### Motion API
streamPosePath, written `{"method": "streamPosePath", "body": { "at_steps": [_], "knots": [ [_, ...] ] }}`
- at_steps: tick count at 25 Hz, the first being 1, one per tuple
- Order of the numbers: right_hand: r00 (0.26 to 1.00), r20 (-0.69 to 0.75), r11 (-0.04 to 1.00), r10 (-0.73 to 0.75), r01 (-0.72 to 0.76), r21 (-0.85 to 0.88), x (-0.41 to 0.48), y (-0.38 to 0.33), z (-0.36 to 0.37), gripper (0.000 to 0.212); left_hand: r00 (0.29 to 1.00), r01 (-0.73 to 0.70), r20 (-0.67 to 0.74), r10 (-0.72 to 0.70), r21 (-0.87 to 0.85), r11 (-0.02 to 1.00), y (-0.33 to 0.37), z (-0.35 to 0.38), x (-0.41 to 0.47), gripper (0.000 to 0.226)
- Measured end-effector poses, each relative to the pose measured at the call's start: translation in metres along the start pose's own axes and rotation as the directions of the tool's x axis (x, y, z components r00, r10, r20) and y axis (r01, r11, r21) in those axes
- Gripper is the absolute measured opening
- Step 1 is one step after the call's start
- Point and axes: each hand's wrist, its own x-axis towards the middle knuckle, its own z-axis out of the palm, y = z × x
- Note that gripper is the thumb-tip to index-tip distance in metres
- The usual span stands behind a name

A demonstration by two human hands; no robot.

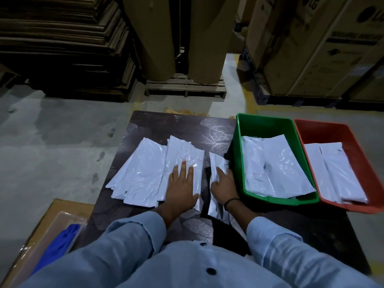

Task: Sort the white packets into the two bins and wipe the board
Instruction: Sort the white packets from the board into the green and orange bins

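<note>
Fingers (220, 173) of right hand (223, 185) curled round one packet (216, 210), mid worktop (158, 125). Left hand (182, 185) flat, pinning pile (143, 169) at packet's 9 o'clock. Green bin (268, 126) at 3 o'clock, red bin (332, 129) beyond. Advice: lift clear, pile pinned, check marking first.

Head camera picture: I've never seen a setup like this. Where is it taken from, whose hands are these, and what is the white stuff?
No robot here: a person wears the camera on the head, so you look down at their own two hands. The left hand lies flat on a pile of white packets spread on a dark board. The right hand grips a single packet beside the pile. To the right stand a green bin and a red bin, each already holding some packets.
</note>
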Motion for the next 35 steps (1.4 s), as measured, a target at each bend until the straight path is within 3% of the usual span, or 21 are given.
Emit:
{"method": "streamPosePath", "body": {
  "at_steps": [4,8,14,18,21,24,26,31,35],
  "knots": [
    [0.998,0.057,0.981,-0.030,0.040,-0.191,0.002,0.007,0.006,0.062,1.000,0.018,-0.001,-0.018,-0.044,0.999,-0.001,0.001,0.002,0.092],
    [0.992,0.127,0.898,-0.026,0.079,-0.433,0.002,0.012,0.016,0.068,0.999,-0.011,-0.035,0.006,-0.134,0.991,-0.009,0.003,0.002,0.078],
    [0.996,0.080,0.925,-0.047,0.073,-0.373,0.003,0.005,0.009,0.063,0.985,-0.063,-0.175,0.001,-0.347,0.936,-0.012,-0.022,-0.015,0.067],
    [0.992,0.004,0.921,-0.125,0.117,-0.371,0.001,-0.012,0.005,0.060,0.967,-0.064,-0.255,-0.014,-0.293,0.954,-0.031,-0.031,-0.007,0.085],
    [0.983,-0.043,0.927,-0.176,0.151,-0.343,0.003,-0.035,-0.001,0.058,0.948,-0.059,-0.314,-0.055,-0.342,0.938,-0.034,-0.051,-0.003,0.068],
    [0.963,-0.096,0.921,-0.250,0.206,-0.330,0.007,-0.061,-0.017,0.056,0.927,-0.040,-0.351,-0.135,-0.447,0.893,-0.030,-0.074,-0.001,0.065],
    [0.948,-0.130,0.919,-0.290,0.238,-0.313,0.010,-0.075,-0.031,0.056,0.909,-0.089,-0.402,-0.114,-0.453,0.887,-0.026,-0.082,0.004,0.063],
    [0.914,-0.235,0.931,-0.331,0.276,-0.237,0.012,-0.079,-0.084,0.054,0.901,-0.160,-0.424,-0.092,-0.522,0.838,0.025,-0.102,0.028,0.060],
    [0.906,-0.328,0.945,-0.269,0.183,-0.272,0.020,-0.043,-0.148,0.053,0.915,-0.239,-0.404,0.000,-0.542,0.806,0.086,-0.107,0.036,0.061]
  ]
}}
